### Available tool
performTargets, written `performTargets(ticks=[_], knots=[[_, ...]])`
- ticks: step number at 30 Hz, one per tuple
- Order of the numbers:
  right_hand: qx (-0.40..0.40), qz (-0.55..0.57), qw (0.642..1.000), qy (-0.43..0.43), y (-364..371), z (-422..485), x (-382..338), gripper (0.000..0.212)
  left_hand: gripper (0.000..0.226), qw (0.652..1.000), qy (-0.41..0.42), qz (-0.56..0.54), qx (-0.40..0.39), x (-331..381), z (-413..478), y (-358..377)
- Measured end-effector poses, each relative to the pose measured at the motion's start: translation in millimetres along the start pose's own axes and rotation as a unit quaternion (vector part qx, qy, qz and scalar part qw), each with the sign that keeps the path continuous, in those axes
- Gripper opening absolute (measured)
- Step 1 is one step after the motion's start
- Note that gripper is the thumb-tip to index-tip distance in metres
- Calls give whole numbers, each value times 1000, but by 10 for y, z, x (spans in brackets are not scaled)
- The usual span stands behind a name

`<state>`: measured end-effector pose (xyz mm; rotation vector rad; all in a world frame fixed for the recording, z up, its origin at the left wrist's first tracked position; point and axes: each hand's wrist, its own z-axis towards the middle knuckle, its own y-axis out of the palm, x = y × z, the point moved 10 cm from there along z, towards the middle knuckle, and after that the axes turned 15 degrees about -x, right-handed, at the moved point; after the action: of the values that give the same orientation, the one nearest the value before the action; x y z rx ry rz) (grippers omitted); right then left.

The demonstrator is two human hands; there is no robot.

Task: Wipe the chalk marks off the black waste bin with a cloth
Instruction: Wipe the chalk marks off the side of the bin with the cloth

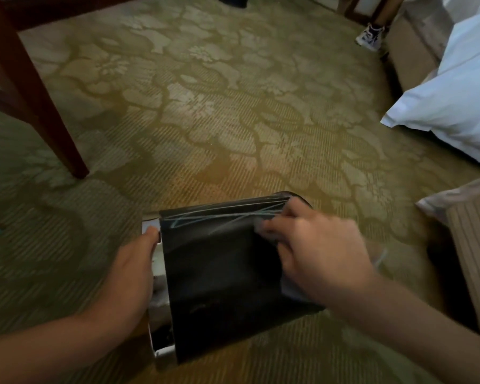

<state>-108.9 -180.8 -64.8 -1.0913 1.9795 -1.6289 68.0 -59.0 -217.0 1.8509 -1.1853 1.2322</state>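
Observation:
The black waste bin (219, 278) lies on its side on the carpet, its open silver-rimmed mouth turned left. Pale blue chalk marks (222, 218) zigzag along its upper far side. My left hand (130, 275) grips the rim at the mouth, thumb on the edge. My right hand (316, 250) presses a crumpled pale cloth (291, 292) against the bin's right part, fingers curled over it just below the chalk lines. Most of the cloth is hidden under the hand, which is blurred.
Patterned green carpet (205, 120) spreads ahead. A dark wooden furniture leg (53, 128) stands at left. A bed with white bedding (460, 101) is at right, a striped upholstered piece (477, 259) near right. A person's sneaker (370, 37) shows at the far right.

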Motion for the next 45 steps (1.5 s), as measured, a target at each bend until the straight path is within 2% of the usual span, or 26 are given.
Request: performTargets(ticks=[3,6,8,9,11,15,16,18,21,23,25,28,29,32,34,36,38,42,45], knots=[[-1,33,997,-65,25,-76,-205,26,50,1000,24,-20,-3,37,-59,35],[4,8,1000,21,-9,99,281,29,65,997,78,12,-23,242,-130,120],[10,-13,997,80,-87,146,545,28,62,996,85,0,-37,259,-124,147],[11,-6,997,83,-93,140,537,27,60,996,83,-10,-44,224,-112,134],[14,2,999,34,-57,102,219,27,56,995,75,-37,-61,168,-109,144],[22,29,990,-138,-73,-50,-609,29,53,992,80,-55,-85,131,-119,171],[13,29,988,-149,-70,-24,-635,27,53,991,78,-57,-88,121,-115,166],[8,25,994,-103,-77,104,-400,28,55,992,69,-60,-83,130,-109,154],[15,-23,999,20,-138,224,153,28,56,995,65,-42,-70,161,-99,140],[25,-12,999,41,-168,197,164,28,54,995,71,-28,-67,177,-111,135],[24,7,1000,-9,-143,132,-185,31,50,995,74,-4,-67,154,-125,137],[-33,72,987,-140,-59,51,-835,37,51,996,73,5,-47,88,-159,81],[-40,70,984,-157,-50,56,-917,35,54,996,73,3,-47,65,-160,74],[-13,42,994,-96,-79,157,-572,33,61,995,75,2,-65,66,-141,92],[3,15,1000,-19,-139,209,-208,29,52,992,87,-17,-90,90,-116,138],[19,-8,1000,17,-204,247,-113,27,47,990,105,-20,-97,118,-104,159],[7,4,1000,-26,-212,257,-417,28,48,989,126,-20,-79,152,-117,148],[-10,65,982,-176,-230,172,-1243,21,48,985,166,24,-41,280,-207,137],[1,50,990,-133,-231,338,-1004,26,47,986,154,12,-63,248,-186,154]])
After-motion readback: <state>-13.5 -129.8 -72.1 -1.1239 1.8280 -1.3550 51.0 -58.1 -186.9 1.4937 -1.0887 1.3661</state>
